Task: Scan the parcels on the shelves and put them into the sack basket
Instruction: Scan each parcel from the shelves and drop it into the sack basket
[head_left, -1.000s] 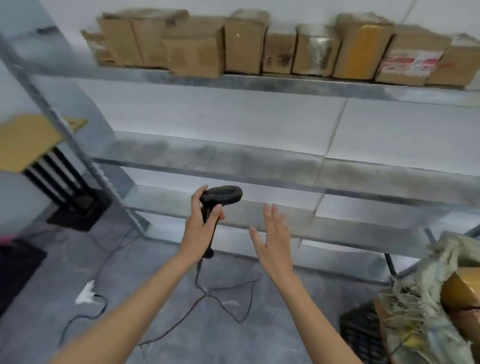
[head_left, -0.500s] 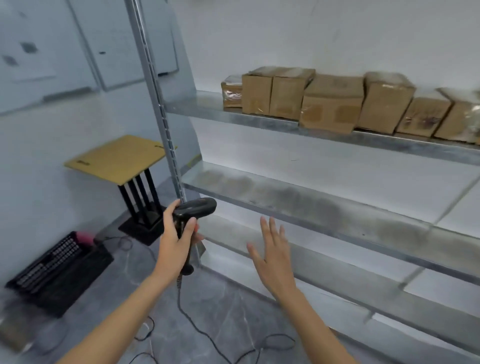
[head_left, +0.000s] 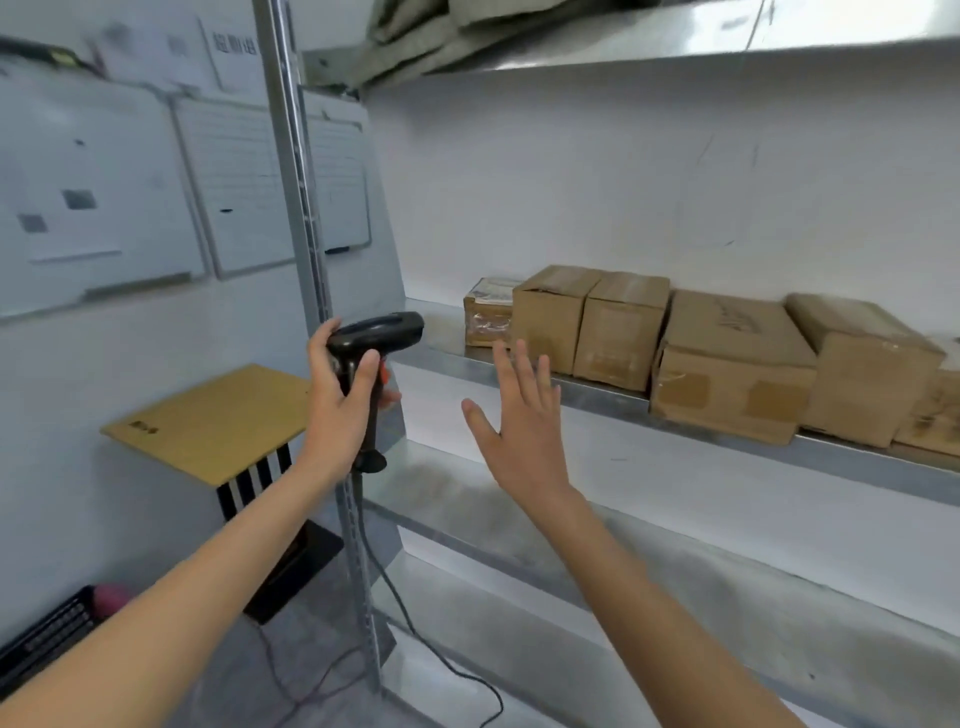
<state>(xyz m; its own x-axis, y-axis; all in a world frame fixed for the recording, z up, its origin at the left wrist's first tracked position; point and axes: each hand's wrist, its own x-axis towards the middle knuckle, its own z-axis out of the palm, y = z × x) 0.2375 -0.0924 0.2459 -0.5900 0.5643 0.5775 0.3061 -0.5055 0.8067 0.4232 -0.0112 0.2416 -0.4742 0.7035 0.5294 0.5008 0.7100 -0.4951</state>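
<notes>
My left hand (head_left: 340, 402) grips the handle of a black barcode scanner (head_left: 379, 332), its head pointing right toward the shelf. Several brown cardboard parcels stand in a row on the metal shelf (head_left: 597, 392): a small taped one (head_left: 488, 319) at the left end, two upright boxes (head_left: 589, 319), a wide box (head_left: 730, 369) and a further box (head_left: 862, 369). My right hand (head_left: 519, 421) is raised with fingers spread, palm facing the shelf, just in front of the leftmost parcels and touching nothing. No sack basket is in sight.
A metal shelf post (head_left: 306, 234) stands behind the scanner. A lower shelf (head_left: 675, 566) runs below. A small yellow-topped stand (head_left: 218, 421) is at left, a black crate (head_left: 41, 639) on the floor, whiteboards (head_left: 130, 192) on the wall. The scanner cable (head_left: 441, 660) trails over the floor.
The view has swung up and left, bringing the parcel shelf closer. Both hands have risen toward the leftmost parcels; the left still grips the scanner.
</notes>
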